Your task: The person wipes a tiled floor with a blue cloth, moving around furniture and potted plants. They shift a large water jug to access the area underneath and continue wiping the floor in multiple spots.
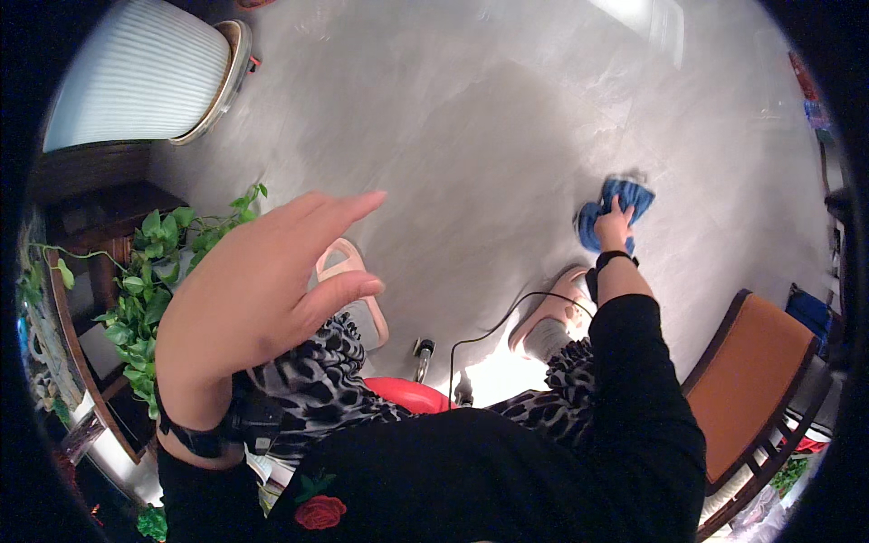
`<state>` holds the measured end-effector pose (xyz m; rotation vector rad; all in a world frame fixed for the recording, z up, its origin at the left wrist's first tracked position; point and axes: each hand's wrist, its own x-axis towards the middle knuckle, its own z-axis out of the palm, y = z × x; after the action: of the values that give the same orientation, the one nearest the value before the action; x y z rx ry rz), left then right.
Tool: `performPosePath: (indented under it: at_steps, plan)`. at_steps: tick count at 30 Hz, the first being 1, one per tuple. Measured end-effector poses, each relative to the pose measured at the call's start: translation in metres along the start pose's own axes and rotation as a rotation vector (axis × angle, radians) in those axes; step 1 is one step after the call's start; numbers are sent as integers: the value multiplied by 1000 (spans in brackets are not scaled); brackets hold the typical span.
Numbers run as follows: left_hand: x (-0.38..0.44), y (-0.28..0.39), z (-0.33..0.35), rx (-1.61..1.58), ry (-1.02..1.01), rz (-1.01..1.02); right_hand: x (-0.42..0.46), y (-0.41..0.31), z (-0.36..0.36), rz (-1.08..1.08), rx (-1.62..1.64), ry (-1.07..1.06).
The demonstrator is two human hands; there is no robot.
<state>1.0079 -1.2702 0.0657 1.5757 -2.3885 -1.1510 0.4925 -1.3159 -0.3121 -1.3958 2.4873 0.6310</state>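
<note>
My left hand is raised close to the camera on the left, its thumb and fingers apart with nothing between them. Farther off on the right, my right hand is closed on a bunched blue cloth low by the grey floor; whether the cloth touches the floor I cannot tell. A black band with a cable circles my right wrist, and another band with a small box sits on my left wrist. My feet, in pink clogs, stand apart on the floor.
A trailing green plant and dark wooden furniture are at the left, below a white ribbed lampshade-like object. A red seat with caster wheels is beneath me. An orange-brown padded chair stands at the right.
</note>
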Motion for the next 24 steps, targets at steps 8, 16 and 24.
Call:
performPosePath:
  at_steps: [8,16,24]
  plan:
    - [9,25,-6,41,-10,71,-169,-150,-23,-577,254,61]
    - [5,19,1,4,-14,31,-259,-153,52,-1242,-76,28]
    - [-1,12,-5,89,-64,-143,-124,-18,-1,-232,159,-42]
